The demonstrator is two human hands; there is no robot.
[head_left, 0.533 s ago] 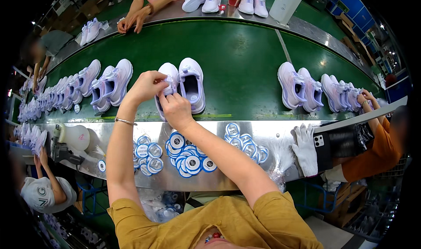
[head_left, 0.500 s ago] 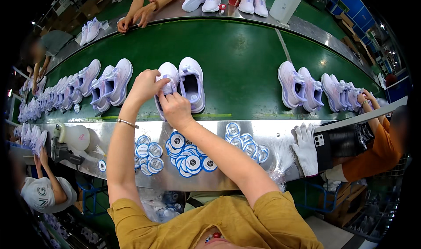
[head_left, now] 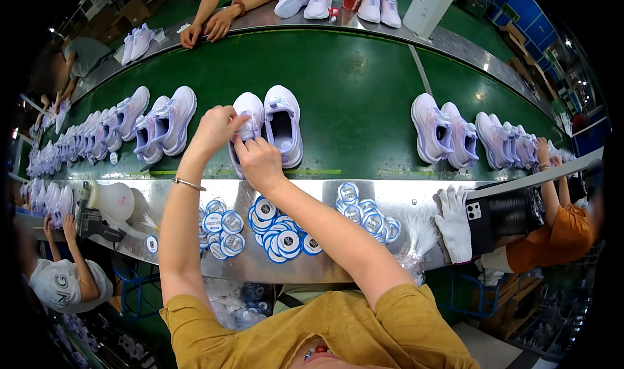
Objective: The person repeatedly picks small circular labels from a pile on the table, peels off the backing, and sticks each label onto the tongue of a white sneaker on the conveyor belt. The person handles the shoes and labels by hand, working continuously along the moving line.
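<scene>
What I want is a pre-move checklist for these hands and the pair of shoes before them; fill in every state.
1. Left hand at the left-side shoe: ok, fingers over its upper.
2. Right hand at the same shoe: ok, from the near side.
3. Right-side shoe upright on the green surface, opening uncovered: ok.
4. Round tags sorted into one neat stack: not ok, spread in loose piles on the metal ledge.
5. Gloves on: not ok, both are bare; a white glove lies on the ledge.
6. Detail beneath the fingertips: cannot tell, fingers cover it.
</scene>
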